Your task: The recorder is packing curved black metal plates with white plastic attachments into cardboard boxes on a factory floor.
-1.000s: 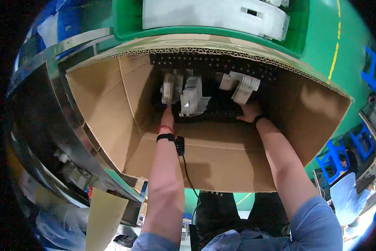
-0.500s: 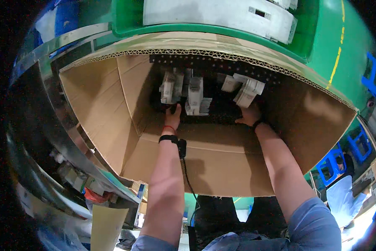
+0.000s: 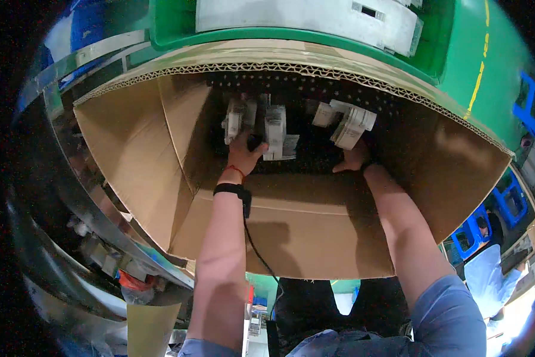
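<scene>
Fisheye view: straight edges bow, and the black corners carry speckled noise. Cardboard box (image 3: 318,241): deep interior dim, pale pieces (image 3: 275,128) soft in detail, blurred shadows on the near panel. Lower right edge: glare burns out to white; surroundings smear toward the rim.

Workshop with yellow-lined green floor (image 3: 498,89)

We have an open, deep box of brown corrugated cardboard (image 3: 315,232) before us. Inside it we see a black, dotted layer (image 3: 312,157), and on this rest three pale, blocky clusters of thin pieces (image 3: 274,132).
</scene>
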`<state>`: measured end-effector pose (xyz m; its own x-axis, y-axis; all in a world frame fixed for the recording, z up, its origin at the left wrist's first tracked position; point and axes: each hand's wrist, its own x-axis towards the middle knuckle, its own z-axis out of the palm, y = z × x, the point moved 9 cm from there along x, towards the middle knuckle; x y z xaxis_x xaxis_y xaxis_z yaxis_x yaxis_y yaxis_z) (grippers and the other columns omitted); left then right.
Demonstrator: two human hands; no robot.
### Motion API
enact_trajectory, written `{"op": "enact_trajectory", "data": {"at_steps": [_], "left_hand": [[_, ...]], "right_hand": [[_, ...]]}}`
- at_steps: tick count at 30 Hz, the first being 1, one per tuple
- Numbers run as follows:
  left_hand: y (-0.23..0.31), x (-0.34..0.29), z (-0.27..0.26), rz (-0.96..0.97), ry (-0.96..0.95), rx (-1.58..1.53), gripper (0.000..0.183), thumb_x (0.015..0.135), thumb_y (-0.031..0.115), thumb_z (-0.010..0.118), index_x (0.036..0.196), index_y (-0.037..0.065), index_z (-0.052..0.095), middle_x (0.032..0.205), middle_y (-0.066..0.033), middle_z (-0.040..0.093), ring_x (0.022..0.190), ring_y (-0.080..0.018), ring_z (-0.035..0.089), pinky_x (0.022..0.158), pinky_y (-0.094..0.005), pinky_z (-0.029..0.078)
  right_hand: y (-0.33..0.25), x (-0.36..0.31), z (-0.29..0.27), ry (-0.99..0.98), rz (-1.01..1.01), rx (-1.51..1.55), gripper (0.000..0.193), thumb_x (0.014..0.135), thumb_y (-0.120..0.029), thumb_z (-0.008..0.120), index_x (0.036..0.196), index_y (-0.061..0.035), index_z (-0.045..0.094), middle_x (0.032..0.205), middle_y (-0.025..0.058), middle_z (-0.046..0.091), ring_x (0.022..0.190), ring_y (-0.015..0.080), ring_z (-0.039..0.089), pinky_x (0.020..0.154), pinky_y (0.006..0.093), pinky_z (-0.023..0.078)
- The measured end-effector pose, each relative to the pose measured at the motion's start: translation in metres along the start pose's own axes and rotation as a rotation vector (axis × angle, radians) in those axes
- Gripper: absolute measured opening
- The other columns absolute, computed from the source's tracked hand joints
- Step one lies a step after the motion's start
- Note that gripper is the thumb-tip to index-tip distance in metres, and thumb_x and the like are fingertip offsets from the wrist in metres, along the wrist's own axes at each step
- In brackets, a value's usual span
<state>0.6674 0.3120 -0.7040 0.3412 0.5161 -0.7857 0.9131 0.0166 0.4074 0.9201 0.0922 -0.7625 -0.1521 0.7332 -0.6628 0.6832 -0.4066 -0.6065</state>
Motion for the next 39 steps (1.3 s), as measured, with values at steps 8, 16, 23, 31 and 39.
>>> {"op": "enact_trajectory", "data": {"at_steps": [8,16,23,31,39], "left_hand": [[0.012,0.003,0.032,0.118,-0.362,0.563,0.101,0.065,0.040,0.086,0.146,0.007,0.036,0.151,-0.0196,0.034,0.140,-0.0387,0.031,0.115,-0.0450,0.031],[0.016,0.008,0.045,0.075,-0.402,0.785,0.087,0.071,0.046,0.080,0.140,0.006,0.045,0.153,-0.0180,0.030,0.137,-0.0401,0.035,0.109,-0.0542,0.034],[0.041,-0.006,0.045,0.173,-0.402,0.754,0.083,0.065,0.043,0.083,0.129,0.000,0.051,0.134,-0.0216,0.052,0.127,-0.0384,0.046,0.109,-0.0456,0.036],[0.063,-0.019,0.024,0.225,-0.311,0.554,0.069,0.059,0.033,0.083,0.115,0.001,0.058,0.117,-0.0243,0.060,0.113,-0.0402,0.055,0.098,-0.0448,0.047],[0.062,-0.033,0.000,0.143,-0.351,0.433,0.065,0.061,0.033,0.082,0.115,0.005,0.060,0.112,-0.0220,0.064,0.106,-0.0392,0.061,0.092,-0.0437,0.050]], "right_hand": [[0.046,-0.003,0.008,-0.268,0.139,-0.031,0.115,0.048,-0.058,0.086,0.141,-0.0060,0.043,0.147,0.0204,0.039,0.138,0.0388,0.033,0.115,0.0481,0.026],[0.076,0.005,0.013,-0.309,0.227,-0.064,0.118,0.046,-0.056,0.088,0.143,-0.0070,0.041,0.148,0.0193,0.039,0.138,0.0385,0.034,0.115,0.0479,0.027],[0.077,-0.003,0.022,-0.342,0.265,-0.098,0.120,0.044,-0.054,0.088,0.144,-0.0079,0.039,0.148,0.0184,0.039,0.138,0.0383,0.034,0.115,0.0477,0.027],[0.075,-0.013,0.018,-0.351,0.292,-0.126,0.123,0.042,-0.053,0.090,0.145,-0.0088,0.038,0.148,0.0173,0.038,0.138,0.0381,0.035,0.115,0.0475,0.028],[0.052,-0.033,-0.001,-0.434,0.279,-0.167,0.126,0.040,-0.051,0.091,0.146,-0.0098,0.036,0.149,0.0163,0.038,0.137,0.0378,0.035,0.115,0.0473,0.028]]}}
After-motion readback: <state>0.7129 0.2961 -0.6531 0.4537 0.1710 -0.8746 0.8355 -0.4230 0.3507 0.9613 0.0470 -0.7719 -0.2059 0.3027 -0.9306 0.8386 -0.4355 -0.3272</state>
